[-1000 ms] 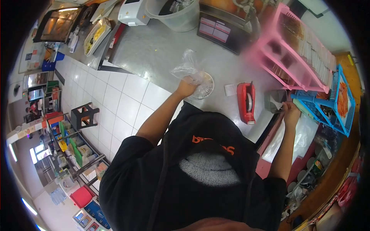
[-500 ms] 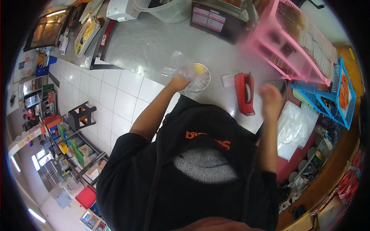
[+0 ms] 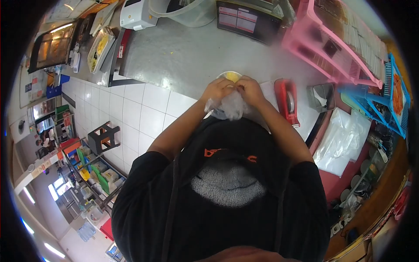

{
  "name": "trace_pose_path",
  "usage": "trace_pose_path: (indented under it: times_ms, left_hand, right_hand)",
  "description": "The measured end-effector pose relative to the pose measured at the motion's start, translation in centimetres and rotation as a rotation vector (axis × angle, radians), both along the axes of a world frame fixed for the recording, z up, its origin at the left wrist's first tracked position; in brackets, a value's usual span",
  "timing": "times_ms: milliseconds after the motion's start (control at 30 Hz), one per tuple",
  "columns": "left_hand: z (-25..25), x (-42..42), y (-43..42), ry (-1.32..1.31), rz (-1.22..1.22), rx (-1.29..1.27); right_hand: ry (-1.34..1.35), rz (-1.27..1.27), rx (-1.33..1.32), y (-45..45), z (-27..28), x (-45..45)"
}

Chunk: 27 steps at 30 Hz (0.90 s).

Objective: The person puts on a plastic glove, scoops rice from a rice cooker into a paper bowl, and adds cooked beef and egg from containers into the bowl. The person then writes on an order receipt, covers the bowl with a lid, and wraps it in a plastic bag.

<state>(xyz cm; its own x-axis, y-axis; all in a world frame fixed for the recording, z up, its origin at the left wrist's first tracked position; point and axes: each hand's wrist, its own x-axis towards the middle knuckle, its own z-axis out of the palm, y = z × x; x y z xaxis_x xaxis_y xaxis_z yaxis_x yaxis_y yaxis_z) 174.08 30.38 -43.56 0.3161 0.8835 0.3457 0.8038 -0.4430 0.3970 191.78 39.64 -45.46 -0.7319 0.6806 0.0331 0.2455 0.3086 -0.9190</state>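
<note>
A clear plastic bag (image 3: 232, 107) bunches up between my two hands at the near edge of the metal counter (image 3: 183, 59). My left hand (image 3: 219, 90) is closed on its left side, and my right hand (image 3: 250, 90) pinches it from the right with bent fingers. Just beyond my fingers, a round bowl (image 3: 223, 74) with yellow food (image 3: 232, 77) in it shows only in part. My hands cover its near side, so how far the bag wraps it cannot be made out. Right of my right hand stands a red tape dispenser (image 3: 283, 101).
A clear square container (image 3: 321, 97) and plastic bags (image 3: 342, 135) lie to the right. Behind are a pink rack (image 3: 331, 52), a blue basket (image 3: 395, 96), a dark screen (image 3: 248, 22) and a clear tub (image 3: 187, 14). A black stool (image 3: 104, 137) stands on the tiled floor.
My right hand has moved left from beyond the tape dispenser to the bag. The bag, earlier in my left hand alone, is now gathered between both hands, towards my body.
</note>
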Motion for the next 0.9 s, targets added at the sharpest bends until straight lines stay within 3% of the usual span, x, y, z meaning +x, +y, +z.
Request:
trace_pose_path:
  times_ms: [67,133,167,300,400,467,500,567,600,667,800,867,900]
  left_hand:
    - [-0.3,-0.3,0.1,-0.116,-0.022,-0.111]
    - [-0.3,-0.2,0.2,-0.228,0.142,-0.327]
    - [-0.2,-0.3,0.5,-0.089,0.183,-0.453]
    - [0.7,0.0,0.8,-0.12,0.205,-0.314]
    - [0.6,0.0,1.0,0.079,0.199,-0.419]
    - [1.6,0.4,1.5,-0.076,0.423,-0.479]
    - [1.4,0.1,1.4,-0.074,0.42,-0.475]
    - [1.3,-0.7,1.5,-0.944,0.531,-0.896]
    - [1.2,-0.8,1.4,-0.941,0.524,-0.892]
    - [3.6,-0.1,0.8,-1.483,0.625,-0.858]
    - [8.5,0.3,1.0,-1.589,0.622,-0.8]
    - [9.9,0.4,0.6,-1.781,0.441,-0.574]
    - [10.2,0.3,0.5,-1.786,0.433,-0.565]
  right_hand:
    - [0.033,0.031,0.02,0.1,-0.1,0.0]
    - [-0.086,0.034,-0.005,-0.2,-0.1,0.1]
    - [-0.086,0.033,-0.002,-0.3,-0.1,0.1]
    - [-0.059,-0.037,0.157,-0.7,0.2,0.1]
    - [-0.092,-0.074,0.137,-1.2,0.6,0.2]
    - [-0.143,-0.093,0.108,-1.7,1.4,0.0]
    - [-0.066,-0.135,0.134,-2.4,1.8,0.1]
    - [0.014,-0.184,0.169,-2.9,3.0,-0.1]
    - [0.049,-0.129,0.253,-3.0,3.5,-0.3]
    - [0.079,-0.076,0.342,-3.2,4.9,-0.5]
    - [0.204,-0.162,0.351,-2.6,9.5,-1.1]
    - [0.293,-0.244,0.301,-2.6,12.2,-1.7]
    - [0.484,-0.362,-0.021,-3.0,13.5,-2.4]
